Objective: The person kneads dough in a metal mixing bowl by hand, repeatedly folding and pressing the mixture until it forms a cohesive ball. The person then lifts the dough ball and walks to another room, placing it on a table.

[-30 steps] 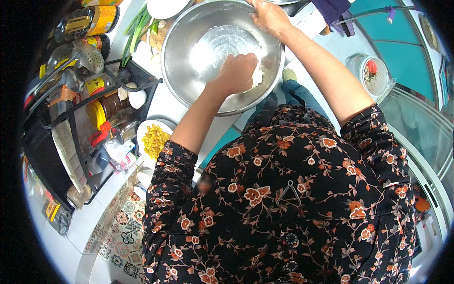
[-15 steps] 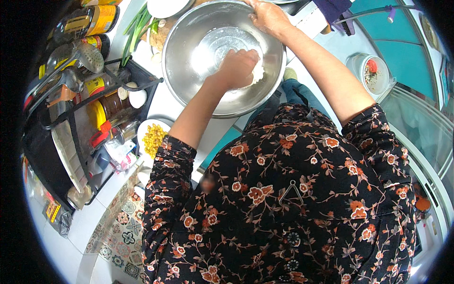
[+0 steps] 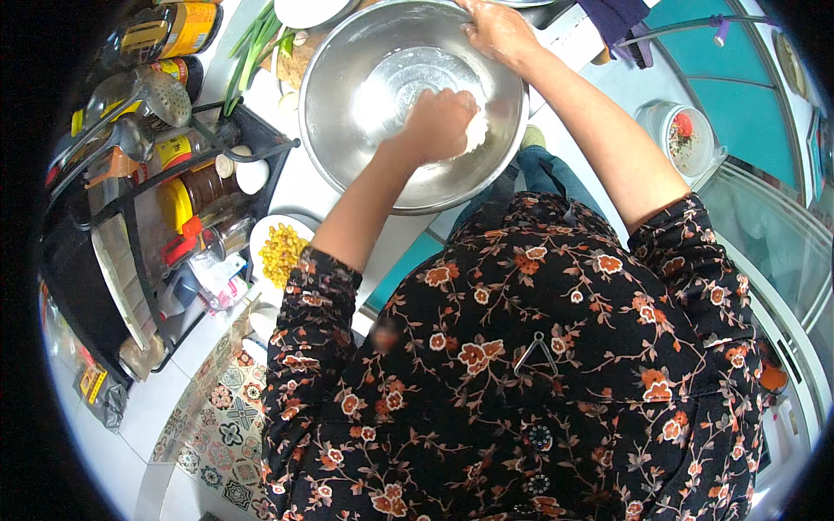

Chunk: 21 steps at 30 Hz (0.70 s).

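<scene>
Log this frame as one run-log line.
left hand: pressing dough | right hand: gripping bowl rim | nearby: corn plate

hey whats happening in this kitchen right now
A person in a dark floral top is working a lump of white dough inside a large steel bowl on a white counter. The left hand is pressed onto the dough, and the right hand grips the bowl's far rim. To the person's left, a small white dish of yellow corn kernels sits beside a black rack of sauce bottles, and green onions lie near the bowl.
</scene>
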Each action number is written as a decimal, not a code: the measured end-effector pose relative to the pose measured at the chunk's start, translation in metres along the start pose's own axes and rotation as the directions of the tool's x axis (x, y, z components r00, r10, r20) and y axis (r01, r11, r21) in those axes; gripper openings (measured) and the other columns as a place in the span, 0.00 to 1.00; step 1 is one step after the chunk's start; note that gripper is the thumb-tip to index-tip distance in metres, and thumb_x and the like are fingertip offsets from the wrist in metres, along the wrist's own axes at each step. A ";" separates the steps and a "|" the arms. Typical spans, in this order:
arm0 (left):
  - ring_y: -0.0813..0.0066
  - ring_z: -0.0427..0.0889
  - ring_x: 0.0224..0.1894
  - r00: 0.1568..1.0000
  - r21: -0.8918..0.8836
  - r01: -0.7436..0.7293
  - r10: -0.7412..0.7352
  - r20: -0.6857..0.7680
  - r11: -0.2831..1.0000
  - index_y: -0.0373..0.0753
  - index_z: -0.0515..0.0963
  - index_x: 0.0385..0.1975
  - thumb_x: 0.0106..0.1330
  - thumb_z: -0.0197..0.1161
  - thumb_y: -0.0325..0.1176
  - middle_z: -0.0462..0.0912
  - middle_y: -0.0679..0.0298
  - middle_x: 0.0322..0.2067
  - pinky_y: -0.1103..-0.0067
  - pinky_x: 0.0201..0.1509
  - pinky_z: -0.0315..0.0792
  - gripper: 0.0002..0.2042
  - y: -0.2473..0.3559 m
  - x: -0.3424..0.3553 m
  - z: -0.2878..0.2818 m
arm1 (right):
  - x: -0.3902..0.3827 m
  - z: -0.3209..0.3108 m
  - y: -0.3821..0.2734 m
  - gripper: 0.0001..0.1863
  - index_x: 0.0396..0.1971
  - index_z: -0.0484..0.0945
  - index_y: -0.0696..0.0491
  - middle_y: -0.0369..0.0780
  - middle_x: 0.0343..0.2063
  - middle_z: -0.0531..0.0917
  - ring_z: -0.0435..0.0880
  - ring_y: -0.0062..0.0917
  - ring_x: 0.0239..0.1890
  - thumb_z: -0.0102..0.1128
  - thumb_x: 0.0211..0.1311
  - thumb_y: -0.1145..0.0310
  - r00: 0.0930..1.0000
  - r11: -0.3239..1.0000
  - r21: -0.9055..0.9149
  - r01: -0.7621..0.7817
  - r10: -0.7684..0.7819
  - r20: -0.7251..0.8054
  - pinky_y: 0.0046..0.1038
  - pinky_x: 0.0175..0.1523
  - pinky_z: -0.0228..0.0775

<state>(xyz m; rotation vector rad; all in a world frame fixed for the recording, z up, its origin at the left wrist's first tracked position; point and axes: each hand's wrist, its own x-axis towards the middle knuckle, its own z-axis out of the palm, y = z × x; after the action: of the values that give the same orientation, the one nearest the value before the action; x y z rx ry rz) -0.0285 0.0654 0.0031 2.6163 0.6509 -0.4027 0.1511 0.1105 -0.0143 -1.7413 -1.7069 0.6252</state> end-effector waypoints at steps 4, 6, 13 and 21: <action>0.58 0.72 0.45 0.973 0.011 -0.003 0.000 0.231 1.000 0.36 0.74 0.39 0.45 0.52 0.27 0.73 0.56 0.41 0.62 0.46 0.65 0.18 0.012 -0.022 -0.006 | 0.002 0.001 0.003 0.10 0.32 0.76 0.55 0.54 0.28 0.78 0.77 0.48 0.35 0.53 0.49 0.70 1.000 1.000 -0.010 0.005 -0.005 0.008 0.44 0.40 0.68; 0.56 0.72 0.46 0.982 -0.026 -0.014 0.018 0.187 1.000 0.36 0.73 0.42 0.46 0.52 0.28 0.72 0.54 0.43 0.62 0.47 0.66 0.20 -0.001 -0.015 -0.002 | 0.003 0.007 0.011 0.10 0.32 0.76 0.56 0.54 0.28 0.78 0.77 0.48 0.35 0.53 0.49 0.70 0.999 1.000 -0.018 -0.010 0.011 0.042 0.44 0.41 0.68; 0.54 0.70 0.51 0.984 -0.128 0.115 -0.130 -0.123 0.985 0.39 0.65 0.54 0.48 0.52 0.31 0.66 0.55 0.53 0.61 0.51 0.65 0.28 -0.016 0.017 -0.004 | 0.000 -0.001 -0.005 0.08 0.28 0.76 0.58 0.54 0.26 0.78 0.78 0.47 0.34 0.56 0.49 0.69 1.000 1.000 0.004 -0.030 0.030 0.003 0.42 0.40 0.69; 0.57 0.69 0.52 0.997 -0.086 0.077 -0.075 0.027 0.993 0.39 0.67 0.53 0.47 0.53 0.30 0.68 0.56 0.51 0.56 0.52 0.62 0.27 -0.004 0.010 -0.009 | 0.003 0.004 0.008 0.07 0.22 0.74 0.59 0.54 0.24 0.77 0.77 0.49 0.31 0.55 0.48 0.69 0.999 0.999 -0.042 -0.026 0.027 0.019 0.42 0.36 0.67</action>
<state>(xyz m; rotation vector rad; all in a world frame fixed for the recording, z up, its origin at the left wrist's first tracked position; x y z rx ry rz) -0.0200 0.0767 0.0057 2.5069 0.7447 -0.4184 0.1542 0.1143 -0.0227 -1.7949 -1.7242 0.6245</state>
